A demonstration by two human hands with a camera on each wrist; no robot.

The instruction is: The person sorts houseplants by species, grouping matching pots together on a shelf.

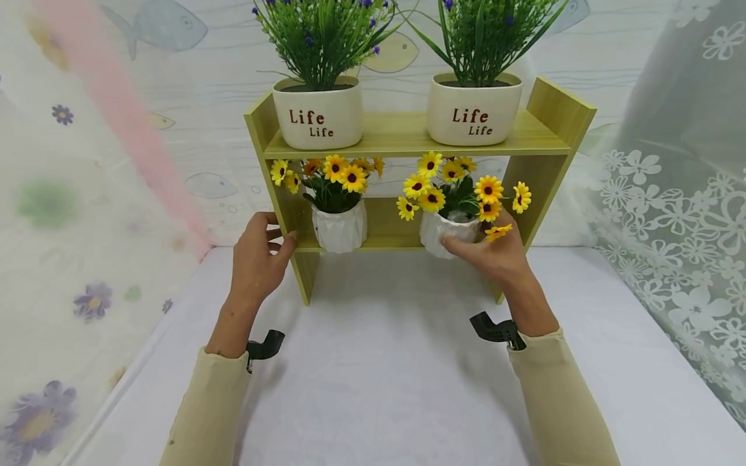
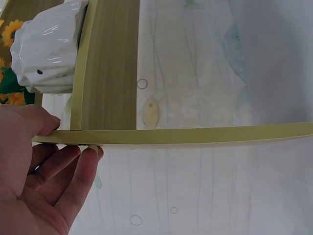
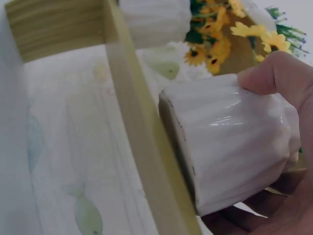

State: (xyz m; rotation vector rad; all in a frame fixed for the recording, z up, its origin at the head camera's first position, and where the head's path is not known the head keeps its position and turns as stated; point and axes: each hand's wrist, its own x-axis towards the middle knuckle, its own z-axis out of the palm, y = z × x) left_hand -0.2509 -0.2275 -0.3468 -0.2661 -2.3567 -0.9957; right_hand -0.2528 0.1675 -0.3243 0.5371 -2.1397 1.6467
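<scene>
A small wooden two-tier shelf [image 1: 384, 133] stands on the white table. My left hand [image 1: 260, 259] pinches its left side panel [image 2: 195, 135] near the lower board, thumb inside and fingers outside. In my right hand [image 1: 495, 252] is a white ribbed flower pot [image 3: 230, 132] with yellow daisy-like flowers [image 1: 431, 197], gripped around its side. That pot is at the front edge of the lower board, on the right; the right wrist view shows its base against or very near the board. A matching pot [image 1: 340, 226] with yellow and orange flowers sits on the lower board's left part.
Two larger white pots marked "Life", the left pot [image 1: 317, 116] and the right pot [image 1: 474, 113], hold tall green plants on the top board. A white cloth [image 1: 373, 375] covers the table. Patterned curtains hang behind and at both sides, including a lace one [image 1: 688, 259].
</scene>
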